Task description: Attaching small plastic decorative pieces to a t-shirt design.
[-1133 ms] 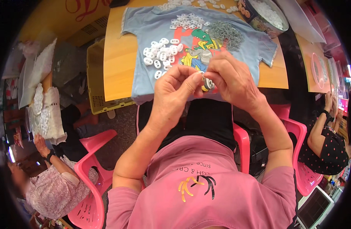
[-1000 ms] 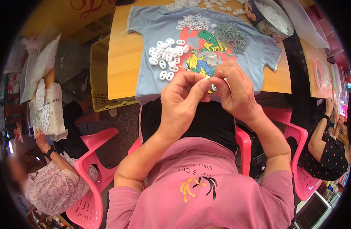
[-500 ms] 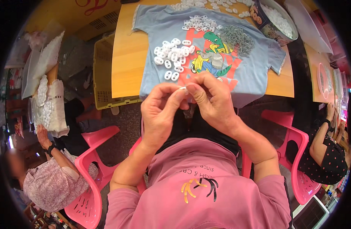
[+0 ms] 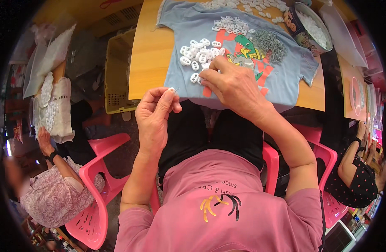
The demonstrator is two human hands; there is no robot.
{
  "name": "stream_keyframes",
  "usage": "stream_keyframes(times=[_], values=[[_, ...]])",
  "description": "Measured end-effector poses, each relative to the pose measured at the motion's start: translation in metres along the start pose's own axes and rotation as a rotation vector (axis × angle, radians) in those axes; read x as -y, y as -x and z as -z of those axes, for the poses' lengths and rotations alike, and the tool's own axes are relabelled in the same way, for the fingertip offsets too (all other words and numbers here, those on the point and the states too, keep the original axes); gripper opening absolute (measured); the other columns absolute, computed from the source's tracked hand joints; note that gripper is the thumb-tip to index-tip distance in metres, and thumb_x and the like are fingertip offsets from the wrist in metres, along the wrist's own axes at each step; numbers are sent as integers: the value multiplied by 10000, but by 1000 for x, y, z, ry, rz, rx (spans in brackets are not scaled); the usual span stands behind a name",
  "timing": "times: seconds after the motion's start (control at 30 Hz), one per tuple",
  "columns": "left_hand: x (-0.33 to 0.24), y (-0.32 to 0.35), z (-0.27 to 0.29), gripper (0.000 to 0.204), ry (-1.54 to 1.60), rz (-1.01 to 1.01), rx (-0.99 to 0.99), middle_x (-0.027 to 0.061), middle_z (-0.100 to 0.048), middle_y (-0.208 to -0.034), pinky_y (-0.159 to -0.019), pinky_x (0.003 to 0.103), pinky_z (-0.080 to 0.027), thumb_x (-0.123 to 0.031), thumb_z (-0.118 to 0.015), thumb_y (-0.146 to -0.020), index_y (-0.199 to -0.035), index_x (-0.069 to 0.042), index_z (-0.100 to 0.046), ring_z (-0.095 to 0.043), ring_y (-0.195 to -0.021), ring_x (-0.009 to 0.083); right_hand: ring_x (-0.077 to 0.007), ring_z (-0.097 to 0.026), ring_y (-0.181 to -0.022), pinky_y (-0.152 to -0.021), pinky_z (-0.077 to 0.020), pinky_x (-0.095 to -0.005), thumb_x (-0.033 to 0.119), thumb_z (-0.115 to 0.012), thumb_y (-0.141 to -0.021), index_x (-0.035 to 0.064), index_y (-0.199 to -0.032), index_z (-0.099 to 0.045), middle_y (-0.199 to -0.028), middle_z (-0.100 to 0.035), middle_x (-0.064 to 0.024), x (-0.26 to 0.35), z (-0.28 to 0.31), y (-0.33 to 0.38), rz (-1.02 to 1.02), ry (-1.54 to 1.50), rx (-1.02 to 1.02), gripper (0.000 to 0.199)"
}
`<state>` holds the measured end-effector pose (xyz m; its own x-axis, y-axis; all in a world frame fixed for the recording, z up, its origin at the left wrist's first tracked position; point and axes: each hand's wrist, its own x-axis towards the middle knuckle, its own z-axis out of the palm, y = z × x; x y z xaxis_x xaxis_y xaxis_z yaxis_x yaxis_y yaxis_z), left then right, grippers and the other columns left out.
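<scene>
My left hand [image 4: 156,112] is closed in a pinch on a small white plastic piece [image 4: 172,89], from which a thin metal tip sticks out. My right hand [image 4: 237,86] reaches over the near edge of a heap of white two-hole plastic pieces [image 4: 204,53]. Its thumb and fingers close on one piece there, mostly hidden by the fingertips. The heap lies on a light blue T-shirt [image 4: 180,29] with a cartoon dinosaur print, spread over a wooden table [image 4: 146,54]. A pile of small grey metal parts [image 4: 272,48] lies right of the print.
Smaller white pieces [image 4: 232,25] lie at the shirt's top. A round tub [image 4: 299,38] of white parts stands far right. Left of the table is a yellow crate [image 4: 117,67]. Two other people work at side tables, on pink chairs [image 4: 98,180].
My hands, together before, have parted. The left moved left and down a little, keeping the small white piece. The right moved up to the white heap.
</scene>
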<state>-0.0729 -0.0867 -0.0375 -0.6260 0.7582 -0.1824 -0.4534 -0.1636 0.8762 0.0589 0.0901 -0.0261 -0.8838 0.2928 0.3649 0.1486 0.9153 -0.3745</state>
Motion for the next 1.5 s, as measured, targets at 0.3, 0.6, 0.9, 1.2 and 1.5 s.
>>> stream_keyframes(times=[0.3,0.6,0.9,1.2,1.5], values=[[1,-7,-12,136,-70,-26,31,80,-664,-867,-677,242,-499,-109,-632,-944,-1008,9,-608,-612,-717,116,-237,-615,-707,-592,-476,-334,76,-684,-822,49,-961,-643,-814,-586,-77,-1,-3,6,116,-135,-43,147],[-1,-14,-54,142,-23,-84,121,87,-667,-872,-684,238,-497,-98,-628,-944,-1014,18,-584,-613,-721,112,-60,-545,-649,-558,-474,-210,119,-647,-932,-19,-1125,-648,-907,-667,-44,15,28,12,-646,-1157,-204,237],[1,-17,-78,137,-37,-59,191,98,-668,-875,-671,231,-497,-80,-622,-942,-1011,27,-572,-617,-704,110,-54,-553,-646,-561,-464,-195,115,-663,-923,-20,-1104,-648,-889,-674,-35,12,35,18,-576,-1125,-298,227],[4,-18,-83,140,-37,-47,184,98,-661,-862,-650,232,-503,-76,-625,-938,-1003,35,-568,-616,-685,105,-39,-537,-659,-587,-435,-176,97,-664,-922,-23,-1088,-658,-869,-651,-13,11,41,21,-588,-1048,-359,205],[7,-19,-84,140,-70,-45,167,74,-647,-835,-636,223,-497,-79,-628,-937,-998,34,-573,-613,-678,96,-41,-551,-697,-616,-457,-182,68,-660,-918,-16,-1096,-651,-930,-660,-19,11,36,23,-459,-867,-387,197]])
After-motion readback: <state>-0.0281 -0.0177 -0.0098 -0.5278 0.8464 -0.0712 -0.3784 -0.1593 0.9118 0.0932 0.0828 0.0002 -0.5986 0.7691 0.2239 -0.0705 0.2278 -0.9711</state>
